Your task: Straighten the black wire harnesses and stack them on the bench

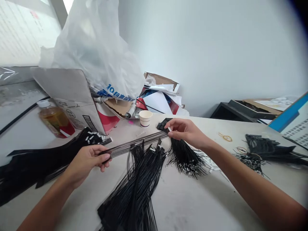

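Large and dark, a bundle of black wires (131,192) sprawls nearest. Near its far end, a flat wire strip (122,148) runs straight between the left hand (92,157) and right hand (180,129), both pinching it. Beyond stands a paper cup (145,120); a tiny white connector (169,129) shows at the right fingertips.
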Available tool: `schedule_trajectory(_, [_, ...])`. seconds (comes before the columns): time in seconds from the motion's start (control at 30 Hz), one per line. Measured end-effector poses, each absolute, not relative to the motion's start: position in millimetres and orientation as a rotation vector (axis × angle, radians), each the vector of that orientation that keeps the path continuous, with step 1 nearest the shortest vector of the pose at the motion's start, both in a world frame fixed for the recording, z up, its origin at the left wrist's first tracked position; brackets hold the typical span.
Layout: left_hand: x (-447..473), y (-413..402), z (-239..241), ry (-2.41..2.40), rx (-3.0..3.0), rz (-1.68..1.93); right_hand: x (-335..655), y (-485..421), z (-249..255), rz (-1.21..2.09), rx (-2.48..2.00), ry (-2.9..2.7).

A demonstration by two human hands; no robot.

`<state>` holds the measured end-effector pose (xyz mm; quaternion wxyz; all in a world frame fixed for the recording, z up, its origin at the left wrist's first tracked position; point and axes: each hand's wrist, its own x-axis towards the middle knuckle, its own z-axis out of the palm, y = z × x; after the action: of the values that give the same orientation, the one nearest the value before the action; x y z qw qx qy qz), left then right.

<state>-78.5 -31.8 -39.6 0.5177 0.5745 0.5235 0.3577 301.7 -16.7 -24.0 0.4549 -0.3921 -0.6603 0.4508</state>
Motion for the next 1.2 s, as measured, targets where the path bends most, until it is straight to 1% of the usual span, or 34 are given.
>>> schedule_trajectory(0.27, [-76.4,-27.2,-54.7,1.281,1.455,1.039,314.5,-12.9,-18.4,1.142,-0.992,-1.596])
schedule_trajectory(0.4, [-77.1,-29.9,-52.9,1.238,1.526,1.271,312.3,-15.4,-17.8,1.019,-1.045,-1.627])
schedule_trajectory(0.5, [-76.8,-34.1,-49.3,1.208,1.484,1.395,310.9,-17.0,-19.8,1.064,-1.003,-1.557])
schedule_trajectory(0.63, [-78.6,-37.5,-47.5,1.205,1.409,1.417,310.2,-14.7,-28.2,1.086,-0.902,-1.548])
schedule_trajectory(0.77, [-78.1,-36.9,-52.2,1.357,1.398,1.484,302.4,-13.2,-36.4,1.01,-0.889,-1.523])
schedule_trajectory(0.9, [-74.8,-36.4,-56.7,1.401,1.384,1.484,291.6,-16.6,-38.8,0.937,-0.971,-1.482])
schedule_trajectory(1.0, [-73.7,-37.3,-58.2,1.407,1.398,1.43,289.1,-18.0,-40.4,0.896,-1.139,-1.518])
schedule_trajectory(1.1, [-73.6,-39.0,-59.3,1.438,1.445,1.367,289.1,-17.0,-43.7,0.922,-1.286,-1.557])
schedule_trajectory(1.2, [-71.0,-40.9,-59.8,1.434,1.488,1.363,287.1,-16.7,-46.6,0.954,-1.274,-1.512])
